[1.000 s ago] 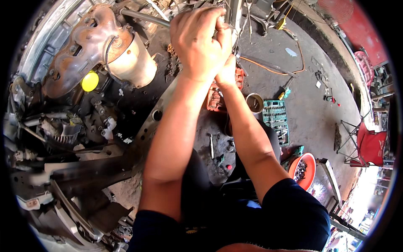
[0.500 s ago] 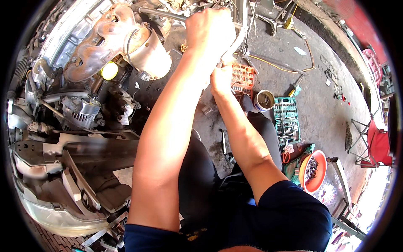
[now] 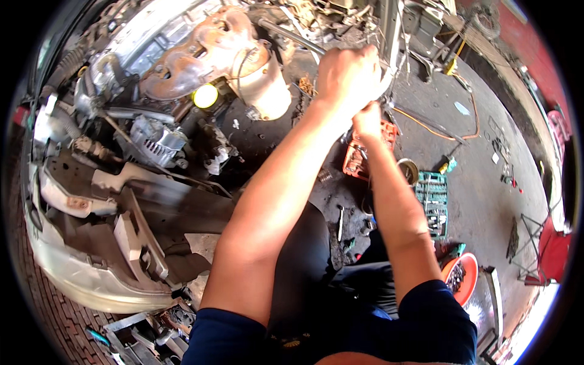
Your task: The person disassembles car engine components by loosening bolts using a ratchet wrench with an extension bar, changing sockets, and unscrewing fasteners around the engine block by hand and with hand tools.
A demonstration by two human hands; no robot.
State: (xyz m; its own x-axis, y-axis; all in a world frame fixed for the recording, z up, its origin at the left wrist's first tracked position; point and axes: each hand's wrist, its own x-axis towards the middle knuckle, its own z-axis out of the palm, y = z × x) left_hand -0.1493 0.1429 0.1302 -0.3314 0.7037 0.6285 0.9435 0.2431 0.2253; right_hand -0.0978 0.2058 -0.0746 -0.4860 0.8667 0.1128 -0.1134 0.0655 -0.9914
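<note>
Our left hand (image 3: 350, 76) is bent into a fist at the far side of the floor (image 3: 480, 164), beside the pale upright post (image 3: 392, 36). A round metal bar (image 3: 295, 38) comes from the exhaust manifold (image 3: 204, 52) and reaches this fist; whether the fingers close on it, or it passes behind, we cannot tell. Our right hand (image 3: 368, 120) is just below, near the left one, with its fingers mostly hidden, so its grip also we cannot tell.

We judge the bar to be stiff and rather heavy, not fragile at all, but smooth, and perhaps slippery if oil is on it. It seems best to take it around the bare shaft, close to the end by the post, with the full palm and not the fingertips only.

Beneath the right forearm lies the open orange tool case (image 3: 389, 135), and a spanner (image 3: 340, 222) rests on the floor nearer to us. The green socket case (image 3: 445, 196) is to the right. Toward the near right corner of the floor stands the orange basin (image 3: 469, 280) with small dark parts inside.
</note>
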